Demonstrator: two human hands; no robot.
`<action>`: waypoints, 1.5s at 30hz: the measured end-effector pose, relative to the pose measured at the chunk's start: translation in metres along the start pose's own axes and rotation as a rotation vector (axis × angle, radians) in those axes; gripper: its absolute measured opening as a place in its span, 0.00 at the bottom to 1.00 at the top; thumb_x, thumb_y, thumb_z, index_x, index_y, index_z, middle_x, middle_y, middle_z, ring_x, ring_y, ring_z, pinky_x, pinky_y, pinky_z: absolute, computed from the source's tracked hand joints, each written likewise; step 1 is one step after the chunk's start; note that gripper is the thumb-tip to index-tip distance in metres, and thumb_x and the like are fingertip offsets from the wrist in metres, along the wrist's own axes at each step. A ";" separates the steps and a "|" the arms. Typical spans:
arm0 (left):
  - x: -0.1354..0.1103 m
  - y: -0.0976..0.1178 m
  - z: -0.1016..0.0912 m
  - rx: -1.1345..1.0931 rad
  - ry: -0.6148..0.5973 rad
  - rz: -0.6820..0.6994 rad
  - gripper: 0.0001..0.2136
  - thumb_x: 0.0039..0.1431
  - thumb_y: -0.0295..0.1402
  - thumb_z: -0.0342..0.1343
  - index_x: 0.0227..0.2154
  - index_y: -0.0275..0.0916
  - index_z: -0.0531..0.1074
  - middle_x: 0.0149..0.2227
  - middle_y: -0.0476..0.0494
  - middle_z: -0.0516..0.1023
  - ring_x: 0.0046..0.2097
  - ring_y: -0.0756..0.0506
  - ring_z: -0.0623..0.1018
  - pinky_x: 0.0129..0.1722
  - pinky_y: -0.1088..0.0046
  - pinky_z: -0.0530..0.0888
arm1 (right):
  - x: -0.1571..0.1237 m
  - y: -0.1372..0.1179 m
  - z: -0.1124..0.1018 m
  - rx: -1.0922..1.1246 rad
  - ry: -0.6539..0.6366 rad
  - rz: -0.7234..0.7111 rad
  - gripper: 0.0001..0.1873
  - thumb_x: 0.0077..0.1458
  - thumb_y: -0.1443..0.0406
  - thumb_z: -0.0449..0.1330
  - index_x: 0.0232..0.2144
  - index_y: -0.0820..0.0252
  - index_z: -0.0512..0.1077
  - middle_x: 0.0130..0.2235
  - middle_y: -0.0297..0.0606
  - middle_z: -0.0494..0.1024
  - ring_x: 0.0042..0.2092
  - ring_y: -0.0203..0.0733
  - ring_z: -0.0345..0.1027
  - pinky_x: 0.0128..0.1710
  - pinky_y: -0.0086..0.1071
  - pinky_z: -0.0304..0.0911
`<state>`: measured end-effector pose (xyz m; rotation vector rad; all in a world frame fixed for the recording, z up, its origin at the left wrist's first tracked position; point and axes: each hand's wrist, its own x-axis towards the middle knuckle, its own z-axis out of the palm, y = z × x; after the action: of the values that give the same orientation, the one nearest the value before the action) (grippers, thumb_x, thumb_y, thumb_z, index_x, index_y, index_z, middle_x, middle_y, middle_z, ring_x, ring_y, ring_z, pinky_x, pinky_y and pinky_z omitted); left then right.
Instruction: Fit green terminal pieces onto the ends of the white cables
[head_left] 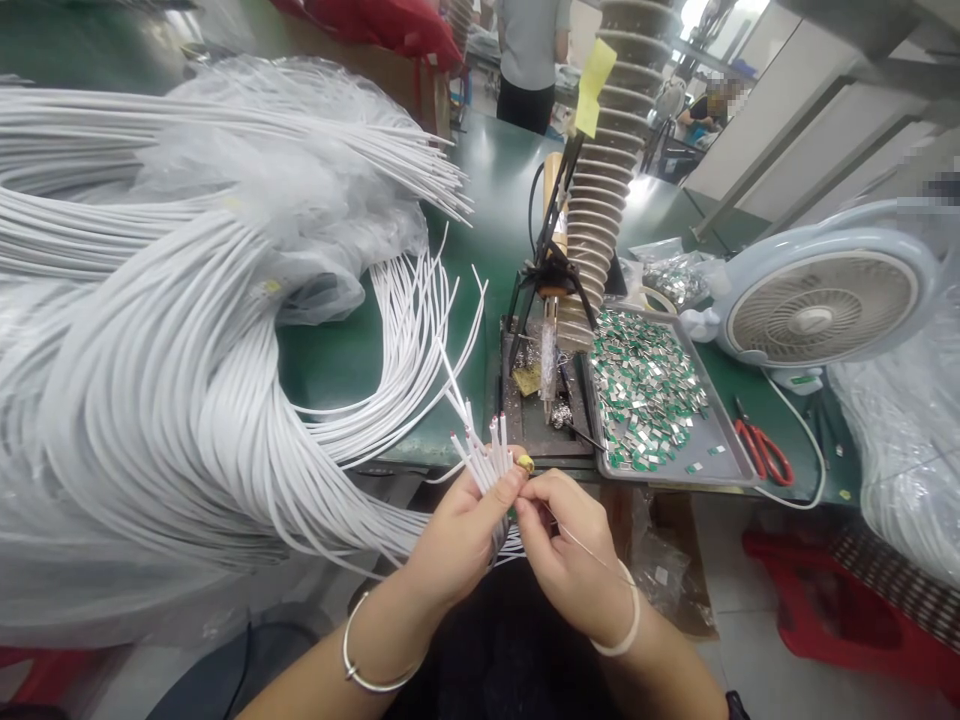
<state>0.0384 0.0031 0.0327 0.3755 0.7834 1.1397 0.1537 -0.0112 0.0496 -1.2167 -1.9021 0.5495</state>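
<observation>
My left hand (454, 540) is closed around a bundle of white cables (486, 458). Their cut ends point up, and several show reddish tips. Beside it, my right hand (571, 532) pinches with thumb and forefinger close to my left fingertips. A thin wire (581, 543) runs from that pinch back across the right hand towards the wrist. Something small and yellow (526, 463) shows at my left fingertips, and a speck of green lies between the hands; I cannot make out either one fully. Just beyond the hands, a soldering iron (550, 350) points downward in its stand.
A large coil of white cables (187, 400) with plastic film covers the left side. Right of the iron stand a metal tray (724, 440) holds many small green-and-silver boards (645, 385). Red-handled pliers (765, 455), a fan (821, 300) and a ribbed duct (607, 180) stand around. People are behind.
</observation>
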 end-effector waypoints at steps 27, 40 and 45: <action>0.004 0.006 0.008 0.370 -0.075 0.099 0.06 0.58 0.34 0.52 0.32 0.36 0.68 0.18 0.58 0.58 0.22 0.54 0.56 0.23 0.77 0.56 | 0.005 0.016 -0.002 0.288 0.279 0.254 0.05 0.57 0.68 0.53 0.36 0.56 0.68 0.29 0.31 0.70 0.26 0.29 0.67 0.26 0.24 0.66; 0.003 0.010 0.015 0.350 0.012 0.134 0.05 0.52 0.28 0.56 0.23 0.37 0.68 0.34 0.49 0.70 0.26 0.55 0.64 0.29 0.77 0.64 | 0.004 0.021 0.001 0.228 0.279 0.190 0.05 0.56 0.70 0.54 0.34 0.55 0.68 0.30 0.31 0.70 0.29 0.32 0.68 0.29 0.27 0.66; 0.003 0.012 0.018 0.349 0.025 0.128 0.04 0.52 0.28 0.55 0.24 0.37 0.68 0.34 0.50 0.70 0.26 0.55 0.63 0.29 0.77 0.64 | 0.005 0.021 0.000 0.164 0.280 0.122 0.07 0.56 0.71 0.54 0.35 0.56 0.69 0.31 0.32 0.71 0.32 0.34 0.69 0.31 0.29 0.67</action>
<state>0.0435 0.0126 0.0515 0.7123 0.9948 1.1275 0.1643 0.0021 0.0368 -1.2380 -1.5274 0.5564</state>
